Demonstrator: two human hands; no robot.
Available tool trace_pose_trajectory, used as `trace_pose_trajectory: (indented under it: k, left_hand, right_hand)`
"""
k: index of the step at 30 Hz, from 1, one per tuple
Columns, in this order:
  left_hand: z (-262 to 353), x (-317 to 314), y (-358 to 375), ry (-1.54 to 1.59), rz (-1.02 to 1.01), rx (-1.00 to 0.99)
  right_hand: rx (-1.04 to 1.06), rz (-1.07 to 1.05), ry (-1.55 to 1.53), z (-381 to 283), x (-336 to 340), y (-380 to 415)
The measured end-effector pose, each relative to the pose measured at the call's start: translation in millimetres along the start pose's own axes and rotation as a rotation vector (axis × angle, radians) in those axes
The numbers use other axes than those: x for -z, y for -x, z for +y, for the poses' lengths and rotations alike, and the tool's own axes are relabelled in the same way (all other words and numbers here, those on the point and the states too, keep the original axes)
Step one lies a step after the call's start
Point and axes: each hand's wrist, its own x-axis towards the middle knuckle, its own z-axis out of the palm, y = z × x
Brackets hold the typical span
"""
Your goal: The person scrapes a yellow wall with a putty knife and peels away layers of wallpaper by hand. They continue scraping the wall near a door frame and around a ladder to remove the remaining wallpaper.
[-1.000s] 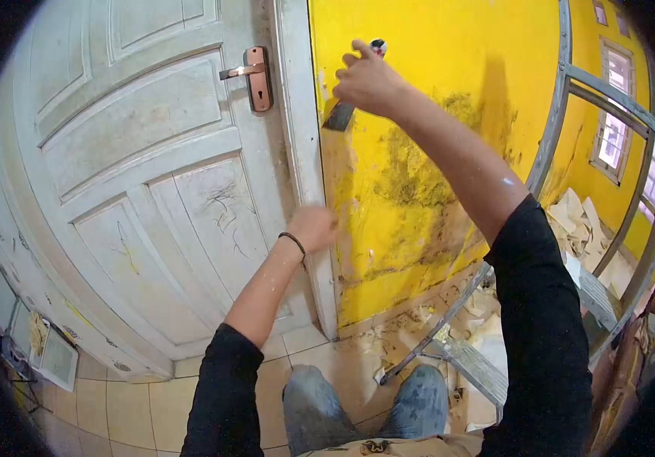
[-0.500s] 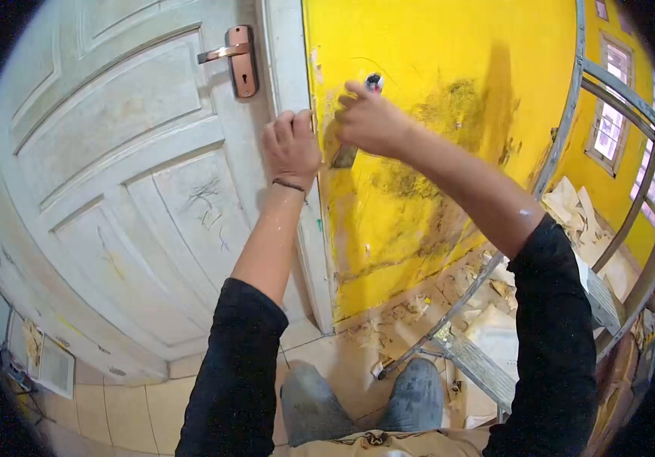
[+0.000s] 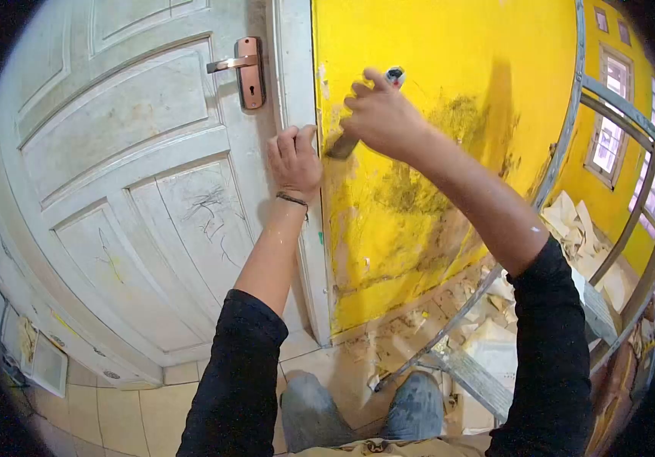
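Observation:
My right hand (image 3: pixel 384 114) is closed around a scraper (image 3: pixel 342 146). Its flat blade slants down and left against the yellow wall (image 3: pixel 419 38), close to the door frame, and the handle's end pokes out above my fist. To the left, my left hand (image 3: pixel 295 158) grips the edge of the white door frame (image 3: pixel 294 84) with bent fingers. Around the scraper the paint is chipped along the wall's edge. Dark mould-like stains (image 3: pixel 419 183) spread over the wall to the right of my right hand.
A white panelled door (image 3: pixel 144 99) with a copper-coloured handle (image 3: pixel 249 72) stands at left. A metal ladder (image 3: pixel 480 381) leans at right. Peeled scraps (image 3: pixel 495 339) litter the tiled floor (image 3: pixel 121 411). Beyond the ladder is a window (image 3: pixel 609 114).
My right hand has shifted slightly right, and the scraper is now more slanted, its handle end farther right. My left hand stays on the door frame. The view has shifted slightly.

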Motion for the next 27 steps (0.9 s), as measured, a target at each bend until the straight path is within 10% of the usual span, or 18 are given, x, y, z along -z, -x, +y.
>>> trace_pose_trajectory:
  k: [27]
  left_hand:
    - [-3.0,-2.3,0.6,0.1,0.009,0.026]
  right_hand:
    - [-0.055,-0.082,-0.022,-55.9,-36.4,22.4]
